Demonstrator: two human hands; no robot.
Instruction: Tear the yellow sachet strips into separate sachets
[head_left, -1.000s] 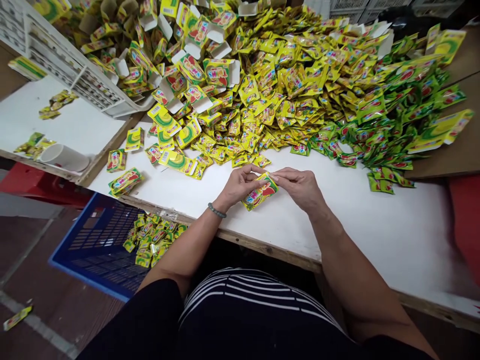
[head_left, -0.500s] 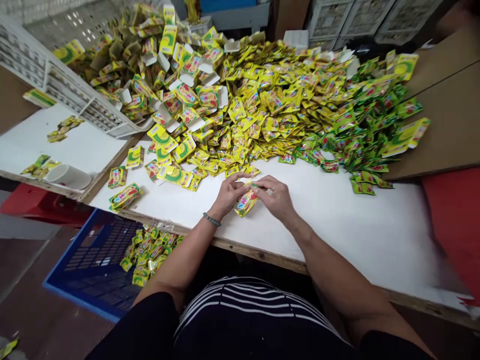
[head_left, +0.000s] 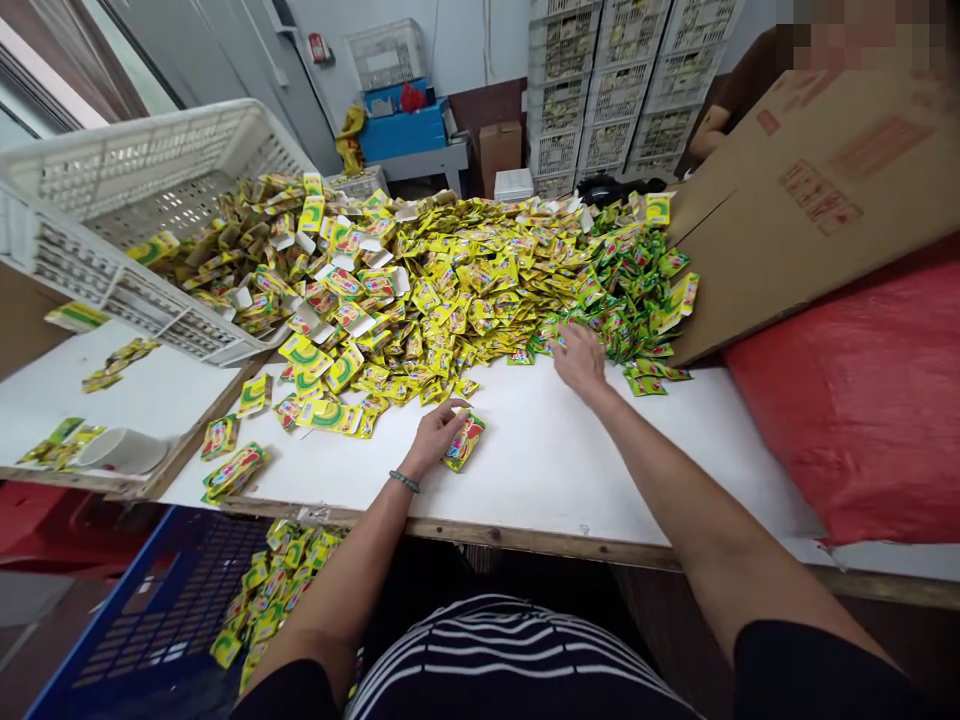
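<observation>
Pinching a box (head_left: pixel 466 442) in front of the yellow heap (head_left: pixel 480 285) is the left hand (head_left: pixel 435 437); the right hand (head_left: pixel 581 358) is at green packets (head_left: pixel 631 300) right of the heap, grip unclear. Crated packs (head_left: pixel 281 572) look done; the heap, not.

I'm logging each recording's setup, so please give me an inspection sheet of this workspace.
Surface: white table with a wooden front edge.
Job's things: yellow box at the left hand; heaped yellow packets, with green packets to their right.
Clutter: loose boxes at the heap's left; white cup at far left.
Hands: left holds the yellow box; right hand is at the green packets' near edge, grip unclear.
Cables: thin lines on the back wall; cannot tell whether they are cables.
Surroundings: stacked crates behind; cardboard and red sack at right; blue basket below left; another person's arm beyond the cardboard.
</observation>
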